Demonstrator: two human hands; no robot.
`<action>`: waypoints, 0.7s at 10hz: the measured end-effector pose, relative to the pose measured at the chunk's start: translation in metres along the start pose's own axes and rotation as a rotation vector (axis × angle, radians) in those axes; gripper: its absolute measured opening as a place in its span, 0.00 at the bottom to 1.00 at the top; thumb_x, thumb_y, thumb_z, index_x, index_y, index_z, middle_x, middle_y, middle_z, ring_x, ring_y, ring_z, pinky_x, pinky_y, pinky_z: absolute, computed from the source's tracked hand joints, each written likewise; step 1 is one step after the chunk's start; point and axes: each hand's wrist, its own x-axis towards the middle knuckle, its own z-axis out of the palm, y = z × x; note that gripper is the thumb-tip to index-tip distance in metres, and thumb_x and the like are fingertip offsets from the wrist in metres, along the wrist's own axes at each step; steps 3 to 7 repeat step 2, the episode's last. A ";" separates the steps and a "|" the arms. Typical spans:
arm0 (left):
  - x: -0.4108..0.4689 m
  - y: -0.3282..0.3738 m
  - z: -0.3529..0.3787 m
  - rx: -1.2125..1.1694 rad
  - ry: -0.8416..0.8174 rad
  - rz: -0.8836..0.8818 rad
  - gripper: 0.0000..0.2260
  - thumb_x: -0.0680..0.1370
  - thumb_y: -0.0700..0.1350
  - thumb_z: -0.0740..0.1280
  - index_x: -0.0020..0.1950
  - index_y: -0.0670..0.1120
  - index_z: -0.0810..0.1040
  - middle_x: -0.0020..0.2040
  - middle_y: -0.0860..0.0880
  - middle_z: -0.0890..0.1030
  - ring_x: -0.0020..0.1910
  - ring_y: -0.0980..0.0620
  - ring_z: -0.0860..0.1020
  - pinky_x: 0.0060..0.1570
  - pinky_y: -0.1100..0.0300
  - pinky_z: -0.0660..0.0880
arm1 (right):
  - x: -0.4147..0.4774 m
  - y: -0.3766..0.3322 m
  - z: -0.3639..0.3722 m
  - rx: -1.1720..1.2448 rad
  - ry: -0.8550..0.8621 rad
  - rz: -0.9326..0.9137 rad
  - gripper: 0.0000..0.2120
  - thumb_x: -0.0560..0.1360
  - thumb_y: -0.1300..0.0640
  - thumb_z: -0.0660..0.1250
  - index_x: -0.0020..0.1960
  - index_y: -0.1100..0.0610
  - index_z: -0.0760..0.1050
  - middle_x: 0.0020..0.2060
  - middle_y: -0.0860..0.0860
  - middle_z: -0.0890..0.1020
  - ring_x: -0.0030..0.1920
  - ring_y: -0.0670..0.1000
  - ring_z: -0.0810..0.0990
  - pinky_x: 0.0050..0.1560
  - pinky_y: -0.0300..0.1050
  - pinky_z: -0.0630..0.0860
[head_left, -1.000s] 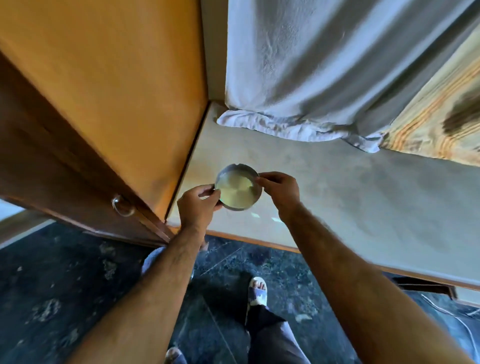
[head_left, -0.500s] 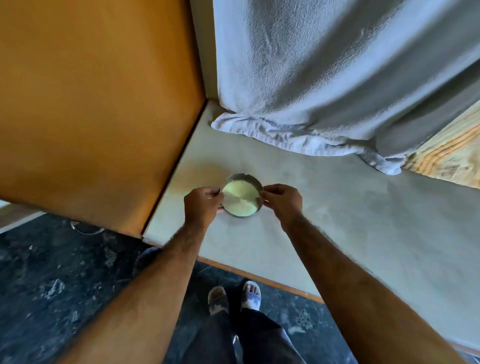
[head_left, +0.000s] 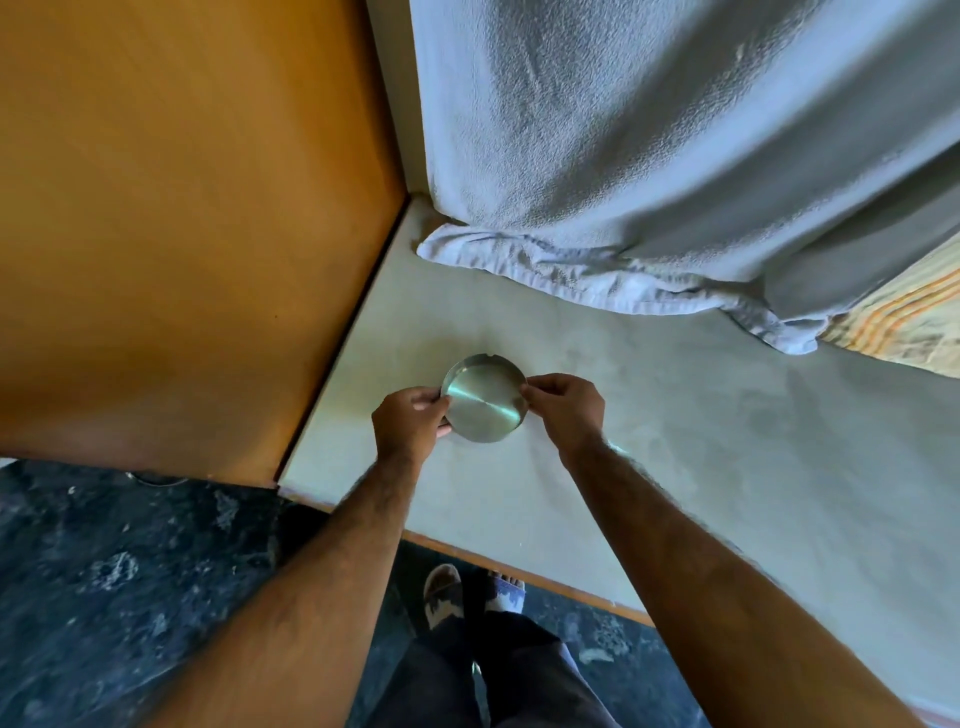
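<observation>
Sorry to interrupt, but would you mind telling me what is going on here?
A person holds a steel ashtray by its rim, the left hand pinching one side and the right hand the other. It sits low over the pale tabletop, beside a wooden panel; whether it touches the surface cannot be told. A white towel hangs behind it.

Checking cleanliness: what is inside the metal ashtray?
Only bare shiny metal shows inside the ashtray; left hand and right hand pinch its rim. The table under it is hidden.
</observation>
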 end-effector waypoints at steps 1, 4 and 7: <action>-0.007 0.012 -0.005 0.254 0.008 0.131 0.17 0.73 0.47 0.75 0.58 0.39 0.83 0.55 0.43 0.86 0.49 0.48 0.84 0.53 0.54 0.81 | -0.004 -0.016 -0.007 -0.218 -0.019 -0.141 0.09 0.74 0.52 0.75 0.50 0.56 0.88 0.46 0.50 0.89 0.47 0.49 0.86 0.48 0.34 0.80; -0.018 0.033 -0.013 0.471 0.037 0.283 0.25 0.76 0.54 0.70 0.66 0.39 0.77 0.65 0.41 0.80 0.65 0.43 0.77 0.65 0.54 0.72 | -0.012 -0.045 -0.019 -0.354 -0.019 -0.377 0.15 0.78 0.46 0.70 0.59 0.54 0.84 0.55 0.51 0.88 0.56 0.50 0.85 0.58 0.42 0.79; -0.018 0.033 -0.013 0.471 0.037 0.283 0.25 0.76 0.54 0.70 0.66 0.39 0.77 0.65 0.41 0.80 0.65 0.43 0.77 0.65 0.54 0.72 | -0.012 -0.045 -0.019 -0.354 -0.019 -0.377 0.15 0.78 0.46 0.70 0.59 0.54 0.84 0.55 0.51 0.88 0.56 0.50 0.85 0.58 0.42 0.79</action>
